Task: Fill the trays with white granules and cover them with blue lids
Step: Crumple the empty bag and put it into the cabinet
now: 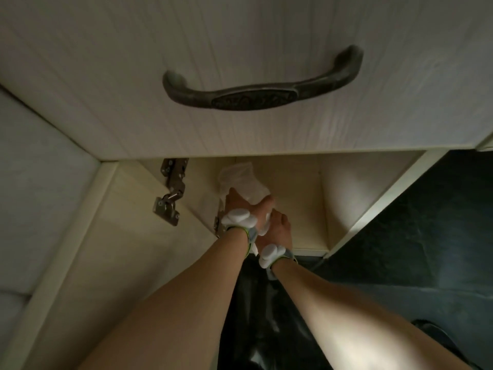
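Observation:
A white plastic bag [244,180] stands inside the open lower cabinet, below the drawer front. My left hand [240,202] grips the bag from the left, fingers wrapped round its side. My right hand [278,227] holds the bag's lower near part; its fingers are mostly hidden behind the left wrist. What the bag contains cannot be seen. No trays or blue lids are in view.
A white drawer front with a dark metal handle [262,84] hangs right above the cabinet opening. The open cabinet door [112,236] with its hinges [172,193] stands on the left. A cabinet side panel [381,209] and dark floor [413,236] lie on the right.

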A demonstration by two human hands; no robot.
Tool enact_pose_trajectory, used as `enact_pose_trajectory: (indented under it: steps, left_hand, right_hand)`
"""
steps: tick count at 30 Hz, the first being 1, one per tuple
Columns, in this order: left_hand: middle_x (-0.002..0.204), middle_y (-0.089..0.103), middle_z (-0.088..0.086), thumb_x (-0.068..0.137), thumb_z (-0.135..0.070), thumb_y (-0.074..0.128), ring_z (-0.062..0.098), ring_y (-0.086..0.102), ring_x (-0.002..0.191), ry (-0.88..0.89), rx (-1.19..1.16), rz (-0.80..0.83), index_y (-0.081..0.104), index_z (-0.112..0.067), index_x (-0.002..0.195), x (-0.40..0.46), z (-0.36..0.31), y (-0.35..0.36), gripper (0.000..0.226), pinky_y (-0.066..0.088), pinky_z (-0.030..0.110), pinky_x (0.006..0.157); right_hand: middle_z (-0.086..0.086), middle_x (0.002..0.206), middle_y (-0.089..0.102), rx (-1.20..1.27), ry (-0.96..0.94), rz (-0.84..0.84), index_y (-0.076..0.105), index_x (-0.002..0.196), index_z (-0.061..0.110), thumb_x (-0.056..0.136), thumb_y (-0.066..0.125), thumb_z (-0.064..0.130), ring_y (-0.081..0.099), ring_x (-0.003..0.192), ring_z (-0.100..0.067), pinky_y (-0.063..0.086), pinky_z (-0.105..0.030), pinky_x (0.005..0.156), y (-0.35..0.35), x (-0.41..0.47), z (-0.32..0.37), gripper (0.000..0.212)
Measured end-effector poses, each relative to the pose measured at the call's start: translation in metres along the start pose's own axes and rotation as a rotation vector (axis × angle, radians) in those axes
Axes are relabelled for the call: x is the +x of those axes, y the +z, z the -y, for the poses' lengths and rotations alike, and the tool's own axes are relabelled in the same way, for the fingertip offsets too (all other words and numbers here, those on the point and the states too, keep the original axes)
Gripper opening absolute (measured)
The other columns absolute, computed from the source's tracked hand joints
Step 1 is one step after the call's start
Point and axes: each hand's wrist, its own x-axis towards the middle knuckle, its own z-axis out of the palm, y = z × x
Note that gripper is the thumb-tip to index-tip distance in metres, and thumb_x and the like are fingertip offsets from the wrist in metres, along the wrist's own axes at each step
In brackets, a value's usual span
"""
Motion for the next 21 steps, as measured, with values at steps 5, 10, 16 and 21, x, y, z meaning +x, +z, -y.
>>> enact_pose_trajectory:
  steps: [5,10,16,21]
  left_hand:
    - [0.154,0.034,0.006,0.078,-0.048,0.071,0.026,0.038,0.138,0.054,0.081,-0.016,0.020,-0.018,0.153,0.023,-0.015,-0.016,0.095,0.034,0.037,0.112]
    - [0.151,0.039,0.008,0.080,-0.049,0.071,0.024,0.040,0.137,0.143,0.215,-0.082,0.026,-0.010,0.149,0.038,-0.034,-0.026,0.091,0.032,0.028,0.111]
    - [0.157,0.025,0.011,0.088,-0.047,0.063,0.025,0.027,0.144,0.138,0.253,-0.090,0.012,-0.006,0.153,0.012,-0.045,-0.030,0.092,0.024,0.032,0.116]
    - [0.160,0.017,0.010,0.090,-0.056,0.055,0.025,0.023,0.146,0.077,0.265,-0.102,0.003,-0.006,0.154,-0.045,-0.052,-0.053,0.096,0.021,0.033,0.117]
  right_hand:
    - [-0.014,0.117,0.055,0.082,0.026,-0.100,0.055,0.122,0.006,0.080,0.035,0.041,0.046,0.108,-0.032,0.035,-0.034,0.086,0.012,0.018,0.022,0.059]
    - [-0.020,0.126,0.048,0.355,0.164,-0.154,0.048,0.128,0.004,0.086,0.063,0.027,0.046,0.113,-0.040,0.038,-0.045,0.096,0.014,0.037,0.038,0.050]
    - [-0.017,0.151,0.037,0.283,0.035,-0.026,0.031,0.152,0.007,0.091,0.065,0.026,0.044,0.132,-0.036,0.040,-0.046,0.107,0.005,0.014,0.020,0.072]
    - [-0.011,0.143,0.047,0.262,-0.071,0.017,0.046,0.142,0.009,0.087,0.068,0.024,0.053,0.126,-0.028,0.044,-0.033,0.104,-0.028,-0.035,0.015,0.061]
